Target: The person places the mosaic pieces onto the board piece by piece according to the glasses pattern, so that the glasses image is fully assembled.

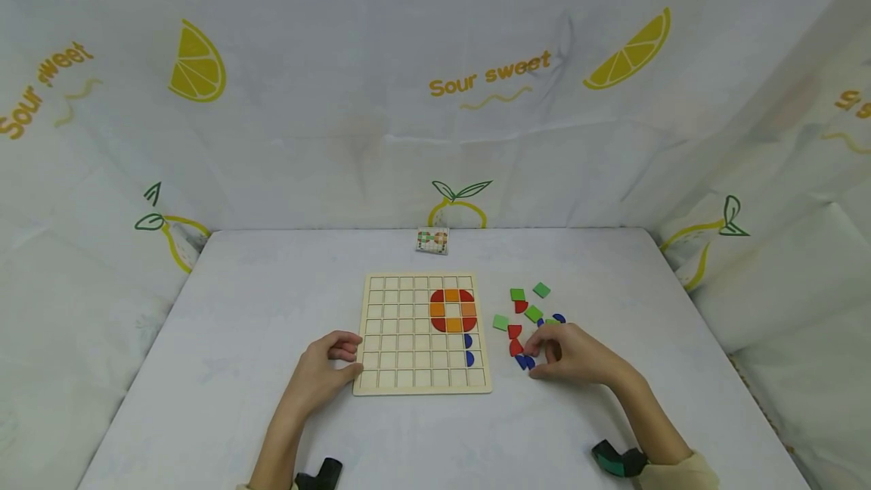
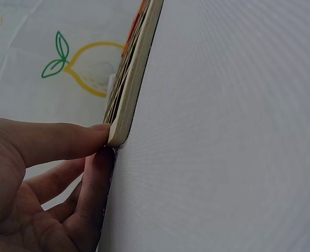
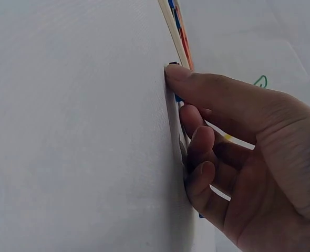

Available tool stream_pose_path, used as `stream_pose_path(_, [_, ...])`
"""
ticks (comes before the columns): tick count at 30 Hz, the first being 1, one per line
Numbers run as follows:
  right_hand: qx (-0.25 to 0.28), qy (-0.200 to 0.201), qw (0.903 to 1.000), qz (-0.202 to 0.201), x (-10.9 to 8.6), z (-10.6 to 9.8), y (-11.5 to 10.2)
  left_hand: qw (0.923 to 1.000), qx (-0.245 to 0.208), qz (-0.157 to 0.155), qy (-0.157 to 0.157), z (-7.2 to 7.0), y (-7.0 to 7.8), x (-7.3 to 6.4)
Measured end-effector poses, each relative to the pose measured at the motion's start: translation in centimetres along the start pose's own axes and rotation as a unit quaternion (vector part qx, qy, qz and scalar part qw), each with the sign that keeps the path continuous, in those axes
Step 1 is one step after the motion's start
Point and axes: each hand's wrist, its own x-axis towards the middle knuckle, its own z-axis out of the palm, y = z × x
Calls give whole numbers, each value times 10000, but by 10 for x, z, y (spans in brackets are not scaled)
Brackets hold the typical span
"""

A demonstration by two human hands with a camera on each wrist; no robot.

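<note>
A pale wooden grid board [image 1: 401, 342] lies on the table, bearing a ring of red quarter-round and orange square tiles [image 1: 452, 325], with two blue rounded tiles [image 1: 469, 359] below it. My left hand [image 1: 321, 373] rests at the board's left edge, its thumb touching the rim in the left wrist view. To the board's right, my right hand [image 1: 578, 354] reaches down over loose tiles, thumb and forefinger apart around a blue tile [image 1: 530, 362]. In the right wrist view, a bit of blue shows beside the thumb; the hand [image 3: 249, 142] hides the rest.
Loose green tiles [image 1: 534, 314], red tiles [image 1: 515, 332] and further blue tiles [image 1: 559, 318] lie scattered right of the board. Behind the board is a small pattern card [image 1: 432, 241]. A white printed cloth [image 1: 306, 172] hangs around the table.
</note>
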Motion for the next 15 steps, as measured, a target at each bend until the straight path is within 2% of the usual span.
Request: stream_pose_path(15, [307,187,9993,-72,5,2,-3,10000,-2,-8,11,0,1,0])
